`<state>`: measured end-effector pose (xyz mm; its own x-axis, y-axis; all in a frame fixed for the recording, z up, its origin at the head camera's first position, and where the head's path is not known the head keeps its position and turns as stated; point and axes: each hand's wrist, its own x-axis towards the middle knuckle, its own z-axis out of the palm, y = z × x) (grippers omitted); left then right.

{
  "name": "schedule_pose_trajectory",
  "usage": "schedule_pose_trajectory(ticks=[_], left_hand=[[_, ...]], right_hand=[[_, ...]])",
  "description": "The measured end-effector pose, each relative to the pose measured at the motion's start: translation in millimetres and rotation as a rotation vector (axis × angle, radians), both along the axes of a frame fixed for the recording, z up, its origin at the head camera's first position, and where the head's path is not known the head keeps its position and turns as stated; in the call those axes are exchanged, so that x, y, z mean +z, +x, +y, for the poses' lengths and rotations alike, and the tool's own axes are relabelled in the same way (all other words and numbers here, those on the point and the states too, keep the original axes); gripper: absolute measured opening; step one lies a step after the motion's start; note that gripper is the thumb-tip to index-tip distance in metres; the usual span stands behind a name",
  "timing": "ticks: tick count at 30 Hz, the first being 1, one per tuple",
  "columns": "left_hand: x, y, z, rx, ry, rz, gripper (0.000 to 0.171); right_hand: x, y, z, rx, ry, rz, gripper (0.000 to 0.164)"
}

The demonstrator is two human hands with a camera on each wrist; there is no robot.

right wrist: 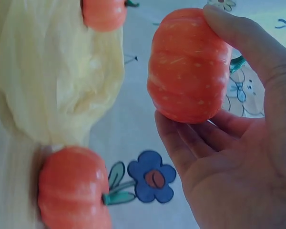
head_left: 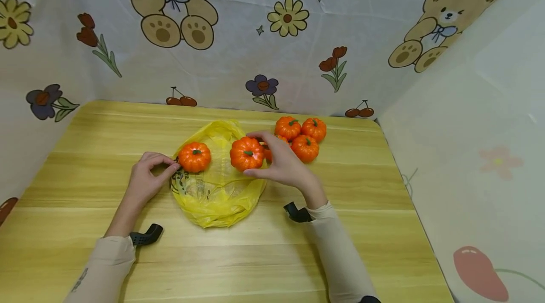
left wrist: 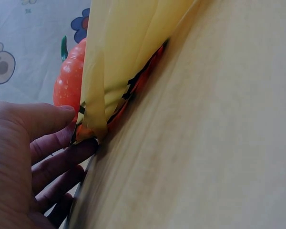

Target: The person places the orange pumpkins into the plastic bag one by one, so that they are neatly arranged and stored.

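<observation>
My right hand (head_left: 283, 163) holds a small orange toy pumpkin (head_left: 246, 154) with a green stem between thumb and fingers. In the right wrist view the held pumpkin (right wrist: 188, 67) hangs in the air, apart from the yellow plastic bag (right wrist: 62, 81). The bag (head_left: 221, 203) lies spread on the table with black print on its left part. A second pumpkin (head_left: 194, 157) sits on the bag's left side. At that edge my left hand (head_left: 146, 175) pinches the bag's rim between thumb and fingers, as the left wrist view shows at the printed corner (left wrist: 88, 131).
Several more pumpkins (head_left: 305, 148) stand grouped right of the bag, one partly hidden behind my right hand. The wooden table (head_left: 213, 265) meets a pale cloth (head_left: 238, 57) printed with bears and flowers at the back. Another pale cloth wall (head_left: 468, 161) runs along the right.
</observation>
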<state>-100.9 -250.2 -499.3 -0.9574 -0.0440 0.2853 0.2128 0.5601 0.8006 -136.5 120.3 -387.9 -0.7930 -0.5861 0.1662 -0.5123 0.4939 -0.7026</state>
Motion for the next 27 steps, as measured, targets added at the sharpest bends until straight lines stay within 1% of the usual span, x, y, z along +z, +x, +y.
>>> schedule_pose_trajectory(ticks=[3, 9, 18, 27], left_hand=[[1.1, -0.2, -0.4, 0.001, 0.002, 0.001, 0.01], [0.7, 0.7, -1.4, 0.002, 0.001, -0.004, 0.01], [-0.4, 1.2, -0.7, -0.003, 0.012, -0.013, 0.01], [1.2, -0.2, -0.8, -0.003, 0.004, 0.005, 0.009]], right_hand=[[-1.3, -0.4, -10.1, 0.029, 0.015, -0.003, 0.079], [-5.4, 2.2, -31.0, 0.02, 0.045, -0.01, 0.079], [-11.9, 4.6, -51.4, 0.029, 0.022, 0.008, 0.08], [-18.7, 8.7, -71.4, 0.095, 0.085, 0.043, 0.078]])
